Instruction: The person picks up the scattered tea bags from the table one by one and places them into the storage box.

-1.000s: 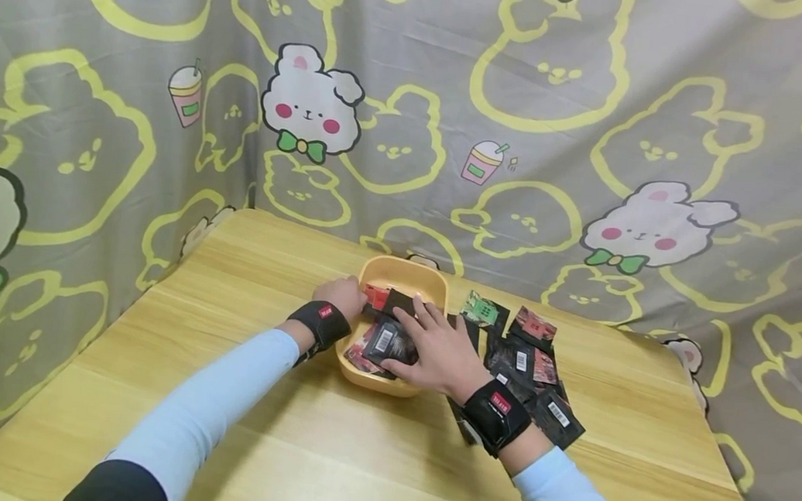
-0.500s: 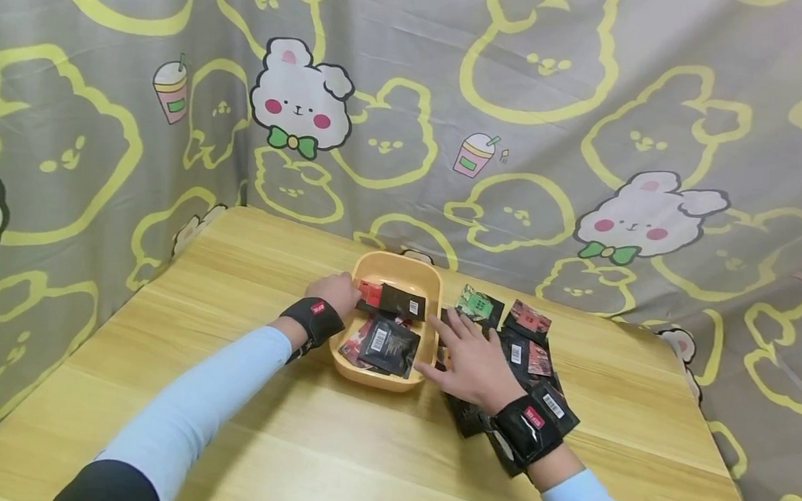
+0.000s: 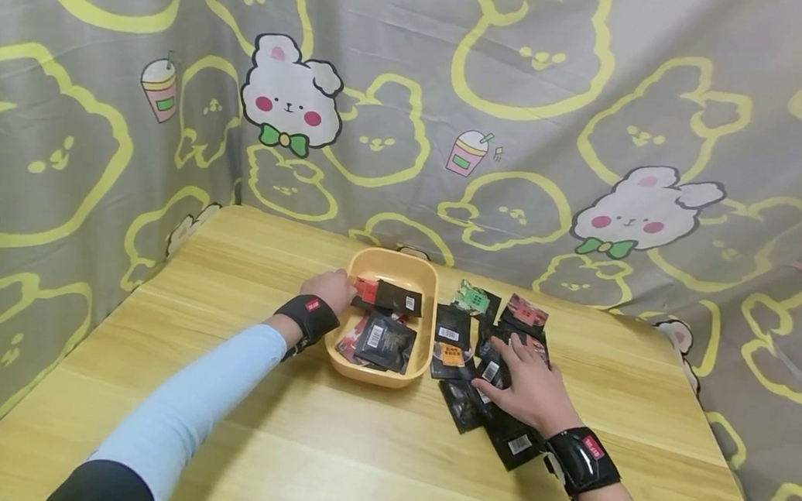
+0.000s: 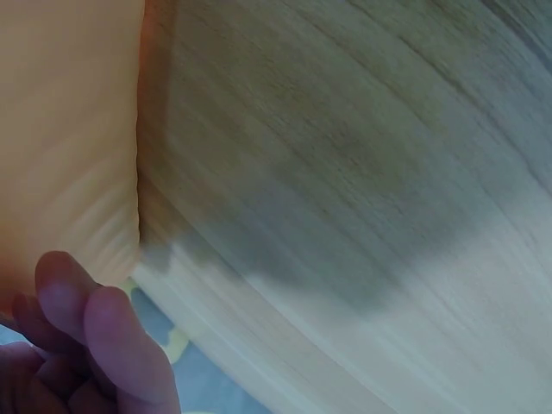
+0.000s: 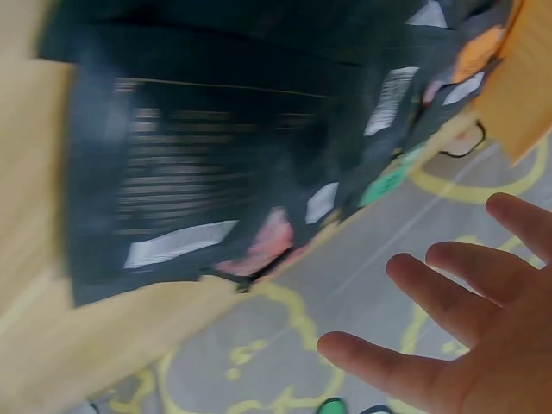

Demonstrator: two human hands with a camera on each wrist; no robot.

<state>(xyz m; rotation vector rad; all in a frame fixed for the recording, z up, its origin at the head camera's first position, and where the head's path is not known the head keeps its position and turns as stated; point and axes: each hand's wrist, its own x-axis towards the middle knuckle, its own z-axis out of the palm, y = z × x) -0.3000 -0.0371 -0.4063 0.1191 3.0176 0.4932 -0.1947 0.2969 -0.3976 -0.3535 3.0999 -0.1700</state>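
A yellow-orange plastic basket [image 3: 430, 271] stands on the table, holding several flat black and red packets [image 3: 386, 344]. At its left rim is my left hand [image 3: 328, 288], with bent fingers gripping the edge. In the left wrist view, those fingers [image 4: 121, 345] lie against the ribbed outer wall [image 4: 69, 147]; the grip is partly cut off by the frame. My right hand [image 3: 534, 388] hovers over a loose pile of packets [image 3: 453, 324] right of the basket, its fingers spread and holding nothing. Seen from the right wrist, a black packet with a barcode [image 5: 198, 172] lies below the hand.
A wooden table [image 3: 276, 443] carries everything. Grey patterned curtains [image 3: 396, 118] close off the back and left sides, near the table's edge. A packet with a green label [image 3: 474, 298] and one with a red label [image 3: 525, 312] lie at the back of the pile.
My right hand has moved right and toward me, from above the basket to above the loose packets. My left hand stays at the basket's left rim. The head view has shifted slightly.
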